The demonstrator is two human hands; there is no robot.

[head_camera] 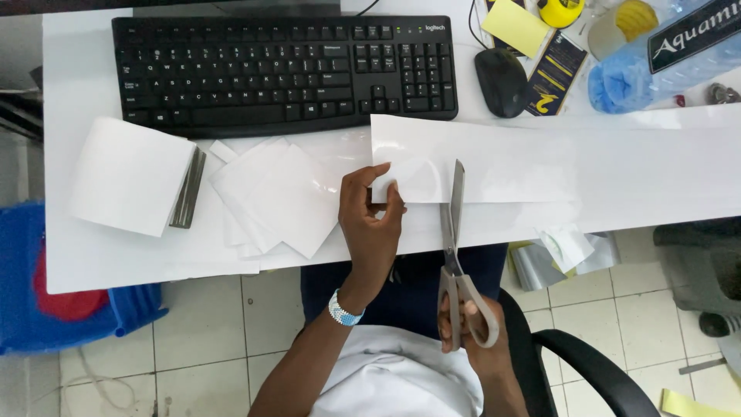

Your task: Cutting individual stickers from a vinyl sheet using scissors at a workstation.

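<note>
Before me on my worktop (93, 262): black keyboard (284, 71), black mouse (502, 81), yellow notepad (515, 27), blue plastic bottle (656, 66); blue tub (46, 309) on floor.

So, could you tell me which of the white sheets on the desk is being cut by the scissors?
The long white sheet right of the keyboard; the left hand pinches its end beside the scissors, unlike the loose squares.

Glossy white paper strip (556, 166) at frame centre meets scissors (455, 255) with dull metal blades and smooth grey plastic handles, while a matt black plastic keyboard (284, 71) and clear, shiny plastic bottle (664, 58) lie above.
</note>
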